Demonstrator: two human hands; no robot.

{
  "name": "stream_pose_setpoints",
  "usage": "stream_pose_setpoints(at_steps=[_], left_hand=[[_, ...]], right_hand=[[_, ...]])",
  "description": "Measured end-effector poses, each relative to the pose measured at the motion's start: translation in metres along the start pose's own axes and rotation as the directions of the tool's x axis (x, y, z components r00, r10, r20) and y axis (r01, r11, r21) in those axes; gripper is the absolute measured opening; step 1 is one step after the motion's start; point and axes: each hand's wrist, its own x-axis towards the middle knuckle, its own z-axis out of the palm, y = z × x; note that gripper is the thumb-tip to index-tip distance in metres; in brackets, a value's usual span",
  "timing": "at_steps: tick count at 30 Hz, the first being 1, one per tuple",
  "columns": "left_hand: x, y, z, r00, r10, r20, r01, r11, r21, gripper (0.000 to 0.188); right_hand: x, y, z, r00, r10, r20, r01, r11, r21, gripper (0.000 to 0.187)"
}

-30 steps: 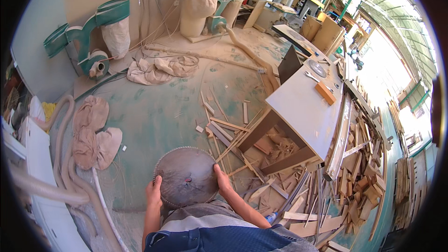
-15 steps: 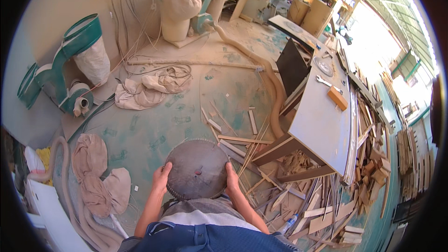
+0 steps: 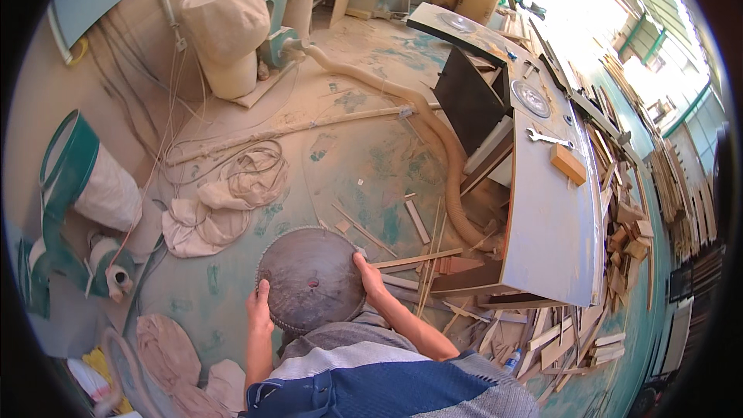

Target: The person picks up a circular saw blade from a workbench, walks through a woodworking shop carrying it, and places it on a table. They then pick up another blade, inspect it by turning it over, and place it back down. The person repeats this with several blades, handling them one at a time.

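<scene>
A large round circular saw blade [image 3: 311, 279], dark grey with a toothed rim and a small centre hole, is held flat in front of my body. My left hand [image 3: 261, 308] grips its left edge, thumb on the upper face. On the right edge, my right hand [image 3: 371, 279] clasps it the same way. The fingers beneath the blade are hidden. To the right stands a saw table [image 3: 549, 213] with a grey top. A wrench [image 3: 548, 138] and an orange-brown wood block [image 3: 569, 164] lie on that top, apart from my hands.
A ribbed dust hose [image 3: 445, 135] curves across the dusty floor to the saw table. Wood offcuts [image 3: 542, 340] are heaped below and beside the table. Cloth bags [image 3: 232, 193] and a green dust collector [image 3: 70, 178] are on the left. Thin wood strips [image 3: 418, 220] lie ahead.
My view has turned to the right, so the saw table sits squarer to me. The saw blade stays in both hands, now slightly left in the picture.
</scene>
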Motion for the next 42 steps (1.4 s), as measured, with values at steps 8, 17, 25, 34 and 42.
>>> stream_pose_setpoints(at_steps=[8, 17, 25, 34, 42], left_hand=[[0.154, 0.064, 0.067, 0.997, -0.020, -0.078, 0.019, 1.000, -0.014, 0.066], [0.426, 0.161, 0.144, 0.991, -0.015, 0.133, -0.005, 0.989, 0.146, 0.064], [0.589, 0.254, 0.257, 0.923, -0.085, 0.375, 0.030, 0.988, 0.149, 0.054], [0.788, 0.291, 0.441, 0.911, -0.129, 0.392, 0.056, 0.980, 0.192, 0.051], [0.916, 0.346, 0.597, 0.923, -0.148, 0.355, 0.072, 0.973, 0.219, 0.066]], right_hand=[[0.138, -0.106, 0.068, 0.998, 0.020, -0.065, -0.027, 0.993, -0.112, 0.073], [0.316, -0.219, 0.157, 0.977, -0.063, -0.205, 0.074, 0.996, 0.046, 0.068], [0.435, -0.303, 0.190, 0.943, -0.135, -0.305, 0.213, 0.947, 0.239, 0.067], [0.643, -0.430, 0.171, 0.936, -0.015, -0.352, 0.141, 0.932, 0.333, 0.069], [0.786, -0.616, 0.152, 0.932, -0.072, -0.357, 0.165, 0.957, 0.238, 0.066]])
